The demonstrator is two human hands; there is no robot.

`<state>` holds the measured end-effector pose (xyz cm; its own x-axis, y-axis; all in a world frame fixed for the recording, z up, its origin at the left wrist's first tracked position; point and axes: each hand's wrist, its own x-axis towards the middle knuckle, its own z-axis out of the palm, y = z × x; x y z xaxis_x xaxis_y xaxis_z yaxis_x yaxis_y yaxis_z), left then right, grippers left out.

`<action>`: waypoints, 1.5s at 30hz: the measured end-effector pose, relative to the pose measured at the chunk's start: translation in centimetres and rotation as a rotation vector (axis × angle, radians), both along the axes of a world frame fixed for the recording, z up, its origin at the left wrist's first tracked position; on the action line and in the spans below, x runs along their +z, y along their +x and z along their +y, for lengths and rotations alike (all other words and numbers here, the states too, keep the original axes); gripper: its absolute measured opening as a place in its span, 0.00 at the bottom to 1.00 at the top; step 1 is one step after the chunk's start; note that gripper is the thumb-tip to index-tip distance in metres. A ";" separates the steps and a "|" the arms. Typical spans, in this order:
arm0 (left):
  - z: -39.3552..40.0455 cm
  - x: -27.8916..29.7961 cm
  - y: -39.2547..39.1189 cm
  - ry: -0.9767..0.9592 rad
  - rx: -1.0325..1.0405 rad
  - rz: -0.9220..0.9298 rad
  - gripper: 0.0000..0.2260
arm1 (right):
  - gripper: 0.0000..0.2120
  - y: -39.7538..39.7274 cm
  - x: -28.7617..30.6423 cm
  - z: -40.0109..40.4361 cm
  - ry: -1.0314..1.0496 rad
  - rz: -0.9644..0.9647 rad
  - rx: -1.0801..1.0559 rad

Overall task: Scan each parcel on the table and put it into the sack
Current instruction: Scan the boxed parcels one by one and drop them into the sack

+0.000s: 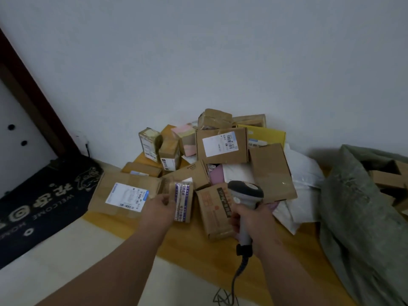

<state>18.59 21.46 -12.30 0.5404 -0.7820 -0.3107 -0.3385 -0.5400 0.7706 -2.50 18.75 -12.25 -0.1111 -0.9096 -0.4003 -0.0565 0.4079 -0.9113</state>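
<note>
Head view: one scanner [245, 195], one sack [357, 208], two hands.

Dim, flat indoor light with soft shadows (edges bend from the wide lens), and slight overall blur.

A heap of parcels [220, 155] sat on the table [183, 241], back against the wall [198, 51]. The sack [357, 206] lay to the right of the heap, with boxes [390, 180] inside it. A door mat [46, 195] lay on the floor to the left. Nearer than the heap, the left hand [160, 209] held a small parcel [183, 202], and the right hand [254, 221] held the scanner [245, 195] just right of it.
</note>
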 end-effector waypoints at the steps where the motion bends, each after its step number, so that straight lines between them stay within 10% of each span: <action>1: 0.0 -0.2 0.5 0.017 0.015 0.006 0.17 | 0.05 0.8 -0.4 -0.1 0.005 0.017 0.032; 17: -3.5 -3.8 19.9 0.220 0.082 -0.232 0.25 | 0.07 19.6 -4.5 -1.3 0.111 0.231 0.357; 30: -4.3 -7.7 27.7 0.355 0.003 0.113 0.23 | 0.12 27.4 -8.1 0.3 0.140 0.251 0.245; 45: -3.0 1.7 21.5 -0.001 0.025 0.457 0.16 | 0.12 20.0 2.1 0.5 -0.223 0.043 -0.152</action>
<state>40.04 18.43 -10.63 0.3665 -0.7707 -0.5213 0.0497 -0.5432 0.8381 17.52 19.21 -10.19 -0.2652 -0.9465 -0.1837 -0.0504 0.2039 -0.9777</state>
